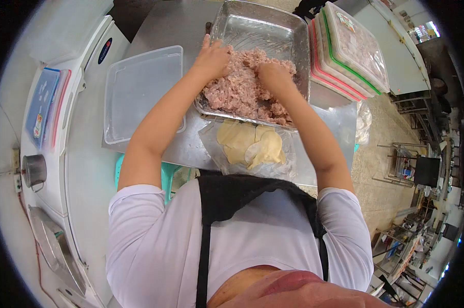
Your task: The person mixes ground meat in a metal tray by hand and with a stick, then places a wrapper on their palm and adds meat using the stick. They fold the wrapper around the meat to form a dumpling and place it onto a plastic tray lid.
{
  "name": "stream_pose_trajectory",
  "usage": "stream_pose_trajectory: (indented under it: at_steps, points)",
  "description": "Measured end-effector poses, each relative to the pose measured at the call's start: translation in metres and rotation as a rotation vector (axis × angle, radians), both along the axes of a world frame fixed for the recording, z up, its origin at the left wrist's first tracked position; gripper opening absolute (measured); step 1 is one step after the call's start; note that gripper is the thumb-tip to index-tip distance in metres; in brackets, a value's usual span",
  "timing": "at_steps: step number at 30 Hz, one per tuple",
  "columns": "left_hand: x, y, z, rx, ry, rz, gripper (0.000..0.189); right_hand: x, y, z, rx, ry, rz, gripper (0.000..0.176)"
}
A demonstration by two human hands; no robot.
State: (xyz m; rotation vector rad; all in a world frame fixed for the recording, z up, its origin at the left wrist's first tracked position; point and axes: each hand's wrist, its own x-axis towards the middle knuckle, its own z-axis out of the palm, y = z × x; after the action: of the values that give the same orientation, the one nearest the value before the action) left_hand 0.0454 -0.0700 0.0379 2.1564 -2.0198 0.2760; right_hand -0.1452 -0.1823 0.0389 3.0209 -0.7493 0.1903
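A metal tray (pixel 304 56) holds a big mound of pink ground meat (pixel 237 92) in its near half; its far half shows smeared bare metal. My left hand (pixel 211 60) lies at the tray's left edge, touching the meat, with a couple of fingers stretched toward the rim. Pushed into the meat at the right is my right hand (pixel 274 78), its fingers curled in and mostly hidden. Between the tray and my apron, flat pale-yellow dough rounds (pixel 262 149) overlap on a clear plastic sheet (pixel 216 149).
A clear plastic lid or shallow container (pixel 142 95) lies left of the tray on the metal table (pixel 191 149). Stacked lidded boxes (pixel 352 49) stand at the right. A white appliance (pixel 96 102) borders the left side, with a metal pot (pixel 34 170) beyond it.
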Motion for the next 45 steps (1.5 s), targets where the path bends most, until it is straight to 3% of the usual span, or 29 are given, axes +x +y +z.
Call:
stream_pose_trajectory:
  at_steps: [2, 6, 9, 11, 15, 17, 21, 23, 27, 31, 35, 38, 40, 42, 45]
  points:
    - [0.008, -0.006, -0.004, 0.069, -0.148, -0.03, 0.024, -0.006, -0.013, 0.028, -0.052, 0.074, -0.04, 0.019]
    - [0.018, -0.017, -0.004, 0.027, -0.11, -0.079, 0.026, -0.048, -0.047, 0.075, -0.15, 0.073, -0.017, 0.018]
    - [0.022, -0.021, 0.005, 0.19, -0.078, -0.078, 0.025, -0.065, -0.042, 0.065, -0.257, 0.225, -0.186, 0.015]
    - [0.027, -0.022, -0.003, 0.044, -0.121, -0.067, 0.024, -0.072, -0.004, 0.036, -0.304, 0.072, 0.027, 0.012]
    - [0.025, -0.023, 0.006, 0.124, -0.119, -0.095, 0.026, -0.087, 0.064, 0.027, -0.103, 0.229, -0.098, 0.01]
    - [0.019, -0.022, 0.025, 0.246, -0.046, -0.046, 0.039, -0.098, 0.065, 0.027, -0.03, 0.225, -0.107, 0.01]
    - [0.005, -0.02, 0.042, 0.181, -0.032, -0.114, 0.038, -0.101, 0.035, 0.102, -0.128, 0.405, -0.188, 0.02]
    - [-0.004, -0.02, 0.042, 0.072, 0.016, -0.205, 0.031, -0.091, 0.013, 0.108, -0.181, 0.306, -0.158, 0.02]
    - [-0.018, -0.019, 0.028, -0.043, 0.077, -0.249, 0.023, -0.062, 0.012, 0.046, -0.143, 0.054, -0.042, 0.016]
    - [-0.024, 0.008, 0.015, -0.275, 0.265, -0.195, 0.021, -0.065, 0.053, 0.051, -0.129, 0.257, 0.048, 0.015]
    - [-0.038, 0.049, -0.003, -0.401, 0.349, 0.032, 0.023, -0.089, -0.008, 0.105, -0.218, 0.272, -0.021, 0.017]
    - [-0.046, 0.064, -0.014, -0.385, 0.341, 0.086, 0.028, -0.081, -0.067, 0.1, -0.32, 0.226, -0.048, 0.018]
    - [-0.052, 0.071, -0.019, -0.38, 0.325, 0.1, 0.029, -0.077, -0.088, 0.07, -0.384, 0.26, -0.059, 0.021]
    - [-0.054, 0.07, -0.023, -0.382, 0.31, 0.105, 0.03, -0.077, -0.081, 0.022, -0.348, 0.265, -0.025, 0.017]
    - [-0.052, 0.07, -0.032, -0.393, 0.321, 0.104, 0.033, -0.085, 0.008, 0.028, -0.21, 0.242, 0.105, 0.017]
